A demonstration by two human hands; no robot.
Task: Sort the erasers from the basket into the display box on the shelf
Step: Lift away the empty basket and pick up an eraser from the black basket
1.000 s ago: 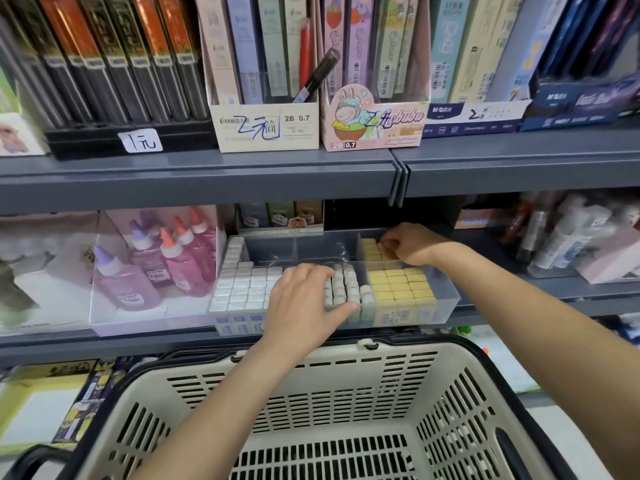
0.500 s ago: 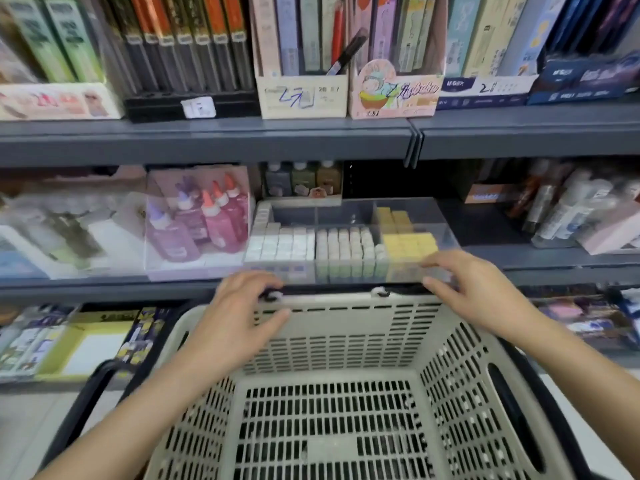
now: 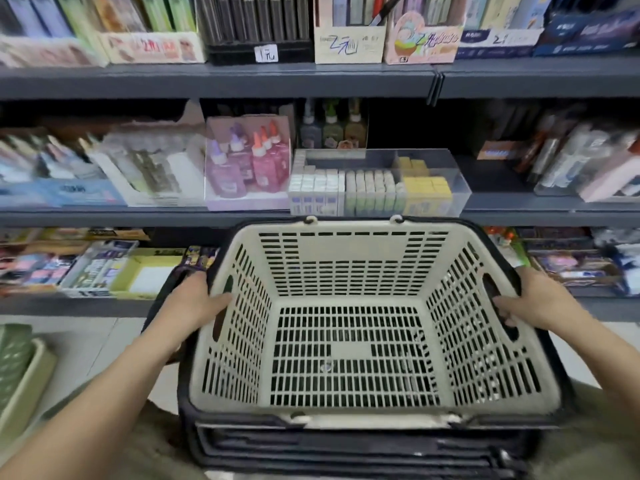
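I see left hand [image 3: 194,303] and right hand [image 3: 530,301] each gripping a side rim of the slotted beige plastic basket [image 3: 349,265]. Blocky erasers [image 3: 369,188] sit in rows in the clear box [image 3: 459,183] on the grey shelf [image 3: 540,207].

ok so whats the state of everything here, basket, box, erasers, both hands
basket: empty, upright, held at both sides
display box: on the middle shelf, open top, part of the back unfilled
erasers: packed in rows in the box, white, green, yellow
left hand: grips the basket's left rim
right hand: grips the basket's right rim
glue bottles: upright, capped
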